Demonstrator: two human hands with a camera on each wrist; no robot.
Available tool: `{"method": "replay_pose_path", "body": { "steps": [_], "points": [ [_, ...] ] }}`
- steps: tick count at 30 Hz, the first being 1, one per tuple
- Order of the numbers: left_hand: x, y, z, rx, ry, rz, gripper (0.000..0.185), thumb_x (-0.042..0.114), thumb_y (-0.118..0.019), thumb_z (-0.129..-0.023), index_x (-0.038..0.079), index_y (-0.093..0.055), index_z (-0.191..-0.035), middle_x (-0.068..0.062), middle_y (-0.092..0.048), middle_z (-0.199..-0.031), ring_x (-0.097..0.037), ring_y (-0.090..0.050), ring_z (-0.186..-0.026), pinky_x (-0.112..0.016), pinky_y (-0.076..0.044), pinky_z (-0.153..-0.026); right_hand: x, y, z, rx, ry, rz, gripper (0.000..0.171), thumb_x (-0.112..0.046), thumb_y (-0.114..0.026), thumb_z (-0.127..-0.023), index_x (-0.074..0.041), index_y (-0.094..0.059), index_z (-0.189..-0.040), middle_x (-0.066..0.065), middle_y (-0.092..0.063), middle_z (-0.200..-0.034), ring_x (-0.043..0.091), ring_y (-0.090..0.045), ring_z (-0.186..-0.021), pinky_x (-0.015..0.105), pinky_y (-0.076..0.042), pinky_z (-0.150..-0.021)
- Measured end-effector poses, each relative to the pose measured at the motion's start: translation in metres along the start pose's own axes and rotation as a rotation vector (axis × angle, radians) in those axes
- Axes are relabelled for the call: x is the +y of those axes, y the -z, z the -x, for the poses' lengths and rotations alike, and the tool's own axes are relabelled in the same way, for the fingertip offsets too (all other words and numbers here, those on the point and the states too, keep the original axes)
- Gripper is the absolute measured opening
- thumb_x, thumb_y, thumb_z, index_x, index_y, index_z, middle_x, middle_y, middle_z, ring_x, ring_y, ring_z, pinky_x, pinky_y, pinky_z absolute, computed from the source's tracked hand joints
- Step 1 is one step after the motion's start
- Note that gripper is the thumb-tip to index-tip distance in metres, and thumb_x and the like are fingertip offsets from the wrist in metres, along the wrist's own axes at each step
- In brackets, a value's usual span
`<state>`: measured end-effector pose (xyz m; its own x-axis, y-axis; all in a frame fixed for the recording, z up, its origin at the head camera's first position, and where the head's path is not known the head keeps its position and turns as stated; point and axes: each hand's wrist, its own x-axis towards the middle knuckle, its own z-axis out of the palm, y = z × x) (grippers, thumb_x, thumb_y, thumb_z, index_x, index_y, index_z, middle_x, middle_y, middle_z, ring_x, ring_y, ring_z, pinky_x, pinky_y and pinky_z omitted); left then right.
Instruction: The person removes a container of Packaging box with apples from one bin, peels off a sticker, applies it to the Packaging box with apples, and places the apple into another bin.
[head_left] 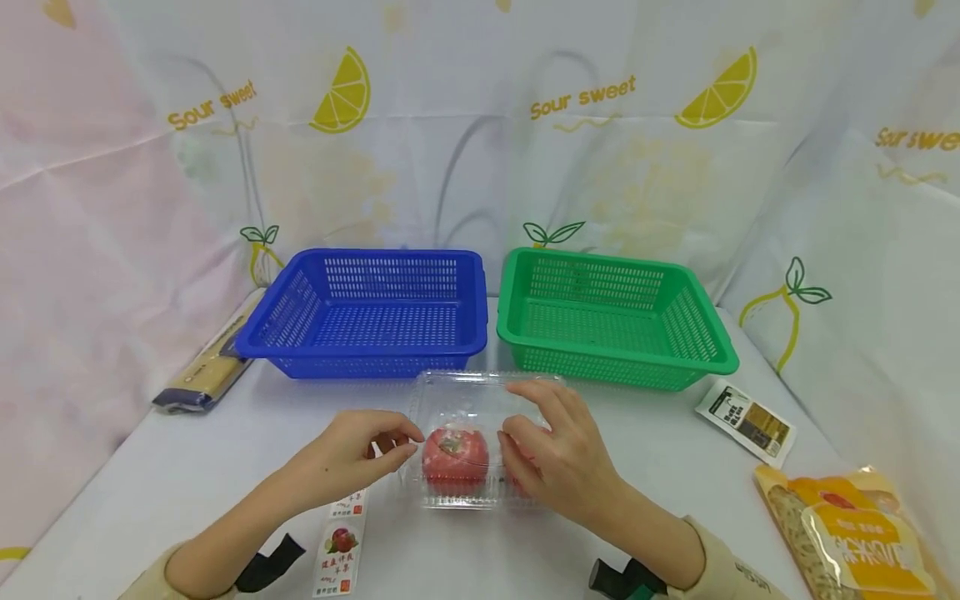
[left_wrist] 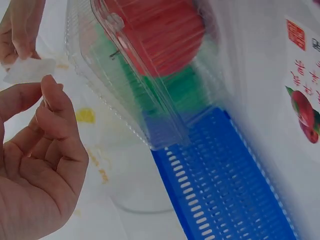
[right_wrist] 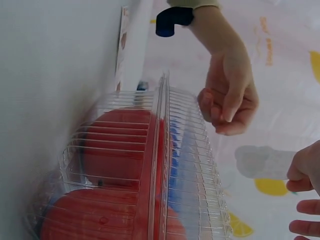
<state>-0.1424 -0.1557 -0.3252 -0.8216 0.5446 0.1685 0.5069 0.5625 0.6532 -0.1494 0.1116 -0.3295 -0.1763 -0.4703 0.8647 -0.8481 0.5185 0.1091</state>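
Your left hand (head_left: 352, 454) hovers loosely curled and empty, your right hand (head_left: 558, 454) rests fingers on the clear plastic clamshell (head_left: 468, 437) of red tomatoes (head_left: 455, 458), unbasketed near the worktop's front edge.

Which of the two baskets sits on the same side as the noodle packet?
The blue basket: the noodle packet lies just left of it, while the green basket stands at its right.

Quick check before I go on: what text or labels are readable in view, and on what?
"Sour sweet": printed repeatedly on the backdrop cloth, beside lemon slices.
Label strip on the table: red Chinese characters, too small to read.
White packet near the green basket: print too small.
Orange bag: no legible text.
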Motion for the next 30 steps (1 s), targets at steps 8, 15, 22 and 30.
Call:
{"method": "replay_pose_path", "body": {
  "steps": [8,15,22,30],
  "points": [
    [0.009,-0.006,-0.014,-0.021,-0.024,0.048,0.010,0.015,-0.062,-0.088,0.012,-0.067,-0.097,0.004,-0.064,-0.082,-0.005,-0.055,-0.067,-0.022,-0.048,-0.054,0.002,-0.002,0.001,0.015,0.001,0.009,0.022,-0.015,-0.046,-0.088,-0.008,-0.058,-0.071,0.016,-0.059,-0.103,0.033,-0.055,-0.094,0.043,-0.043,-0.080],
    [0.008,-0.009,-0.023,-0.038,-0.013,0.092,0.011,0.020,-0.061,-0.089,0.012,-0.066,-0.093,0.003,-0.065,-0.080,-0.007,-0.057,-0.067,-0.024,-0.049,-0.054,0.002,-0.003,0.003,0.002,-0.009,0.012,0.023,-0.016,-0.046,-0.089,-0.008,-0.058,-0.071,0.016,-0.059,-0.103,0.033,-0.054,-0.094,0.043,-0.044,-0.081],
    [0.005,-0.007,-0.034,-0.034,0.050,0.250,0.008,0.018,-0.062,-0.088,0.010,-0.060,-0.087,-0.005,-0.065,-0.082,-0.014,-0.061,-0.068,-0.026,-0.050,-0.059,0.003,-0.005,0.003,0.005,0.006,0.026,0.025,-0.016,-0.044,-0.090,-0.008,-0.058,-0.072,0.016,-0.059,-0.103,0.033,-0.054,-0.094,0.043,-0.044,-0.080],
    [0.002,-0.007,-0.044,0.002,0.069,0.332,0.017,0.018,-0.063,-0.088,0.006,-0.057,-0.099,-0.006,-0.065,-0.090,-0.016,-0.063,-0.067,-0.031,-0.052,-0.056,0.006,-0.006,0.003,0.000,0.023,0.021,0.019,-0.013,-0.048,-0.089,-0.007,-0.059,-0.074,0.016,-0.059,-0.104,0.033,-0.054,-0.096,0.043,-0.044,-0.082]
  ]
}}
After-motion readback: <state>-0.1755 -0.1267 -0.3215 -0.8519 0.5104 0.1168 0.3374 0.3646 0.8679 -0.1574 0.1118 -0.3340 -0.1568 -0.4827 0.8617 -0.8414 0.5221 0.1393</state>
